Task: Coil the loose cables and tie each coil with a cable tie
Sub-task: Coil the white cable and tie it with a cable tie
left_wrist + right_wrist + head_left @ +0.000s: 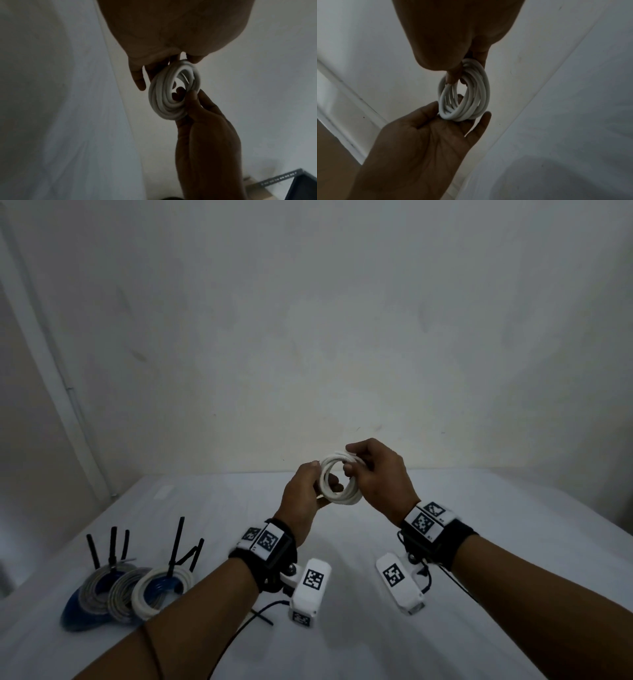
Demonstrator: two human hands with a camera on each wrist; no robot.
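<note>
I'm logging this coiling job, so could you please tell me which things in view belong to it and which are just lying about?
Belonging to the job:
- white cable coil, held by left hand and right hand
- tied coils with black cable ties
- loose black cable tie

Just lying about:
- metal bracket

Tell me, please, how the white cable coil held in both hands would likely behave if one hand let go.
The white cable coil carries no tie, so its loops would probably spring apart. It seems light: the left hand and right hand hold it aloft easily. Its smooth jacket may slip.
</note>
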